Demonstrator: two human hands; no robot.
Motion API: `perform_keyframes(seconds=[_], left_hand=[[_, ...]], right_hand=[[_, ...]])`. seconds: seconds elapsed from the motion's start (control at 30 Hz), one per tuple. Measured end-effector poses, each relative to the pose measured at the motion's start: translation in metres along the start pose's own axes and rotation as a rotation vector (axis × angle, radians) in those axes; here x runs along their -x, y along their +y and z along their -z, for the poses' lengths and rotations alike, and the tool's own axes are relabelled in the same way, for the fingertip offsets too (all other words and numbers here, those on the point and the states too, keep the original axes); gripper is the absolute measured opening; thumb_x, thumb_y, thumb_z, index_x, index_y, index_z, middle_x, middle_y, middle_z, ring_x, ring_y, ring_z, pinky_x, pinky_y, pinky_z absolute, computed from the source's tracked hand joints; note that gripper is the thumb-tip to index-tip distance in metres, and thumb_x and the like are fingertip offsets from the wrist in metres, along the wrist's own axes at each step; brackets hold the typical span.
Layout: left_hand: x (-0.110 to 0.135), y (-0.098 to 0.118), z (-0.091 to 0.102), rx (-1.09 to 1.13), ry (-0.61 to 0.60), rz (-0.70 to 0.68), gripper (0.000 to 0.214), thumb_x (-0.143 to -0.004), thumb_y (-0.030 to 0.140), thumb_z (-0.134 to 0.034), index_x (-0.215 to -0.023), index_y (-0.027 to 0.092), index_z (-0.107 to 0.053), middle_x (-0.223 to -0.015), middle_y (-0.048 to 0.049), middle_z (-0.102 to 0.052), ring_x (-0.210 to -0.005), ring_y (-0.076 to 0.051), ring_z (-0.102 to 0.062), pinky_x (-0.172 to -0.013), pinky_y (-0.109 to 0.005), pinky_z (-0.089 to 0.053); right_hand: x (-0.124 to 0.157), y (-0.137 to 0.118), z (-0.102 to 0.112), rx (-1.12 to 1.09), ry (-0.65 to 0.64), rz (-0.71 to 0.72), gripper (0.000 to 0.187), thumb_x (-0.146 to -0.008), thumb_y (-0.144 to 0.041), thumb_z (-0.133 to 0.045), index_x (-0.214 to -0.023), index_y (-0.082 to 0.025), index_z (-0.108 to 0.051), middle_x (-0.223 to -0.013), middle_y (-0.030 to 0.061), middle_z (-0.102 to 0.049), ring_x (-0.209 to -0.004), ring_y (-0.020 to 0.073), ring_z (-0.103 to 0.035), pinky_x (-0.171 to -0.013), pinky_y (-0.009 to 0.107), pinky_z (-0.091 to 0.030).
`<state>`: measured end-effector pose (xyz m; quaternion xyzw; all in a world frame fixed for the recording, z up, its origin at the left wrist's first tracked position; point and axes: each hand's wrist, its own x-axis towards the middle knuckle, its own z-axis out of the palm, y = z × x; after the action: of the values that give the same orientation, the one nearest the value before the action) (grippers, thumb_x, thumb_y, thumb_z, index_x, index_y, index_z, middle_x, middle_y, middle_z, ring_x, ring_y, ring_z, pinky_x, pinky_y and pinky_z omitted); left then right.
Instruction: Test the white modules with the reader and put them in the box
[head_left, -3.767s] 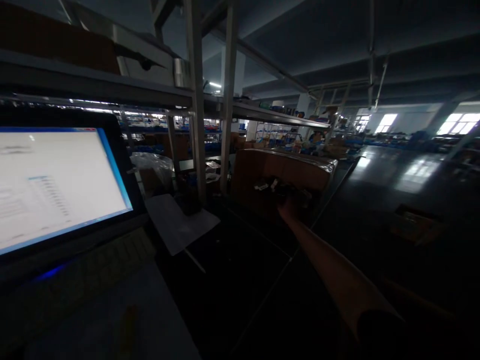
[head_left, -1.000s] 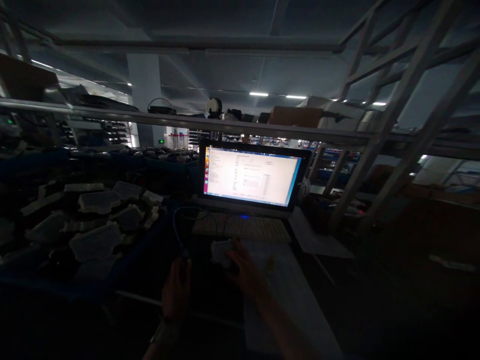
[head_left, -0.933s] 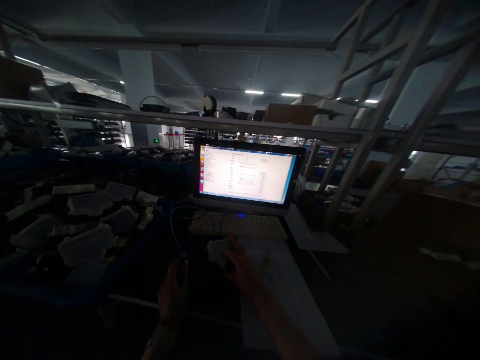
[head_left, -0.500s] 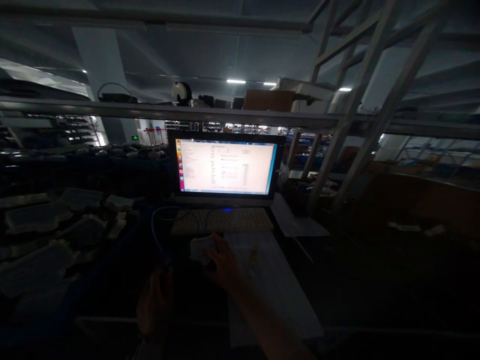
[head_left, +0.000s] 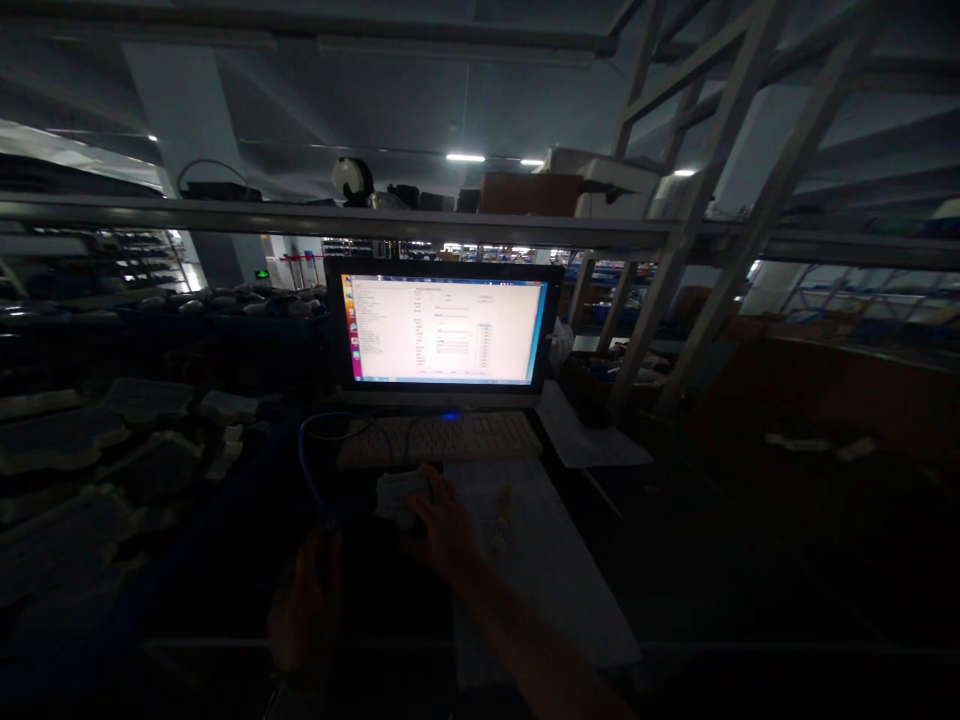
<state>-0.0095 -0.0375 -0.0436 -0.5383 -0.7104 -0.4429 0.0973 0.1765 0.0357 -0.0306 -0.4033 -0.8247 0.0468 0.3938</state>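
My right hand (head_left: 442,525) is closed on the right side of a small pale, box-like device (head_left: 396,495), held just in front of the keyboard (head_left: 442,440). Lower left, in deep shadow, my left hand (head_left: 307,600) has its fingers closed at the end of a blue cable (head_left: 306,465). The cable loops up from it toward the keyboard's left end. Behind the keyboard a lit monitor (head_left: 446,330) displays a window of text lines and fields. White paper (head_left: 547,580) lies under my right forearm, with a small yellowish item (head_left: 502,510) on it.
Many pale flat housings (head_left: 60,540) are heaped in a dark blue bin at left. A shelf (head_left: 420,228) crosses above the monitor, carrying a cardboard box (head_left: 529,194). Metal uprights (head_left: 675,260) stand at right, with another paper sheet (head_left: 596,435) near their foot.
The whole view has shifted slightly, so everything sits a little further left. Both hands keep nearly the same pose, with the device and the cable still in them.
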Motion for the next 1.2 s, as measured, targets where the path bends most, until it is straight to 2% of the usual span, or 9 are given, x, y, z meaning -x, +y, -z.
perform_keyframes(seconds=[0.2,0.33,0.6,0.73,0.93,1.2], left_hand=[[0.0016,-0.003,-0.0037,0.0,0.033,-0.023,0.037,-0.09,0.045,-0.04,-0.109,0.019,-0.059,-0.1,-0.0109,-0.068,-0.086,-0.024,-0.066,-0.069,-0.032,-0.05],[0.0022,-0.0043,-0.0047,-0.02,0.0,-0.017,0.036,-0.091,0.042,-0.04,-0.109,0.019,-0.059,-0.097,-0.0097,-0.069,-0.083,-0.022,-0.066,-0.068,-0.03,-0.049],[0.0025,-0.0041,-0.0063,-0.036,0.062,-0.107,0.036,-0.093,0.042,-0.038,-0.104,0.017,-0.061,-0.095,-0.01,-0.07,-0.08,-0.021,-0.067,-0.066,-0.029,-0.049],[0.0022,-0.001,-0.0058,-0.022,0.084,-0.106,0.039,-0.093,0.044,-0.036,-0.106,0.017,-0.061,-0.097,-0.0108,-0.07,-0.083,-0.022,-0.067,-0.069,-0.03,-0.05],[0.0024,0.0004,-0.0046,0.002,0.047,-0.05,0.039,-0.092,0.045,-0.038,-0.106,0.018,-0.061,-0.095,-0.0093,-0.071,-0.084,-0.021,-0.068,-0.069,-0.03,-0.051],[0.0028,0.0017,-0.0046,0.019,0.03,-0.057,0.037,-0.092,0.042,-0.038,-0.107,0.017,-0.061,-0.097,-0.0096,-0.071,-0.086,-0.021,-0.067,-0.072,-0.03,-0.051]], right_hand=[[-0.0006,0.0006,0.0004,0.018,0.0,0.006,0.045,-0.064,-0.025,-0.074,-0.108,-0.02,-0.063,-0.145,0.0161,-0.036,-0.129,0.0322,-0.039,-0.098,0.047,-0.041],[0.0001,0.0009,-0.0011,0.023,0.025,0.014,0.046,-0.065,-0.025,-0.074,-0.109,-0.02,-0.063,-0.144,0.0152,-0.037,-0.128,0.0317,-0.04,-0.098,0.048,-0.041],[0.0018,0.0018,-0.0022,0.031,0.068,0.047,0.038,-0.066,-0.021,-0.072,-0.103,-0.018,-0.064,-0.143,0.017,-0.038,-0.126,0.032,-0.041,-0.095,0.048,-0.044],[0.0026,0.0028,-0.0038,0.039,0.069,0.042,0.04,-0.064,-0.018,-0.071,-0.104,-0.019,-0.063,-0.144,0.0158,-0.038,-0.126,0.0321,-0.041,-0.096,0.049,-0.043],[0.0032,0.0028,-0.0052,0.029,0.125,0.064,0.038,-0.065,-0.016,-0.07,-0.102,-0.019,-0.064,-0.143,0.0155,-0.039,-0.125,0.0325,-0.043,-0.095,0.05,-0.044],[0.003,0.0018,-0.0022,0.031,0.116,0.091,0.04,-0.068,-0.02,-0.07,-0.108,-0.02,-0.063,-0.143,0.0159,-0.039,-0.126,0.0319,-0.042,-0.095,0.05,-0.044]])
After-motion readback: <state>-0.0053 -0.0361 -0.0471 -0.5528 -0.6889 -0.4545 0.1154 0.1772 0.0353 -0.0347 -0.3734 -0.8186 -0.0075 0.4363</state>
